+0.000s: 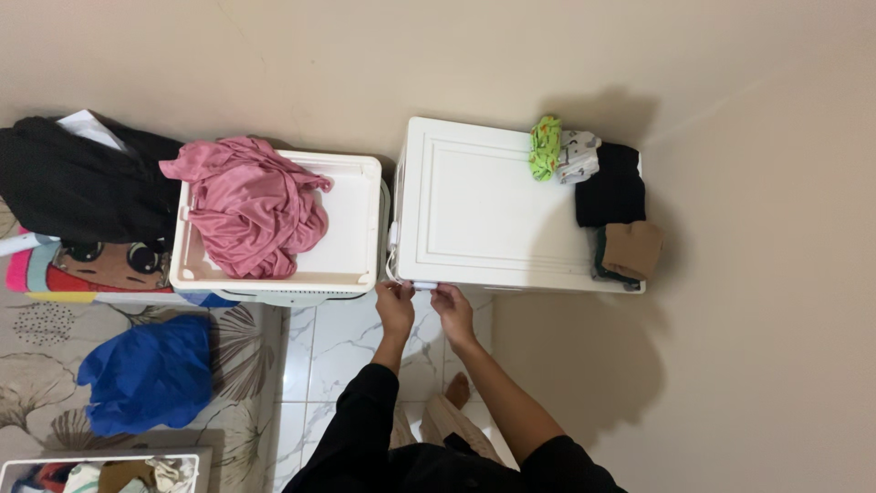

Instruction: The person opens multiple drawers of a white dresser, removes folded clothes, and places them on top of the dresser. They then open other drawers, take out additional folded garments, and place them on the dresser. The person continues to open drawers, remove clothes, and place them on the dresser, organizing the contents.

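Fingers (402, 290) of the left hand (394, 307) are curling up against the front lip of the white cabinet (474, 210), pinching a small pale handle (425, 286) at the cabinet's near left corner. The right hand (453, 310) is meeting it from the other side, its fingers (444, 292) pressing together on the same handle, so both hands are gripping one spot, likely because the pull sits at the edge and needs a firm hold. Both arms are reaching forward from black sleeves over the marble-patterned floor (338, 347).

On the far right of the cabinet top, small folded clothes are lying in a row against the wall: a bright green piece (546, 146), a grey-white one (578, 155), a black one (611, 187) and a tan one (632, 248), seemingly kept there out of the way of the handle side. Just beside the cabinet on the left, a white plastic bin (356, 265) is holding a crumpled pink garment (251, 205), heaped loosely as if dropped in. Further left, black clothing (82, 183) is draping over a colourful cartoon-printed surface (100, 265). A blue bundle (146, 374) is resting on a leaf-patterned mat (46, 365). No labels or signs are showing clearly on anything.
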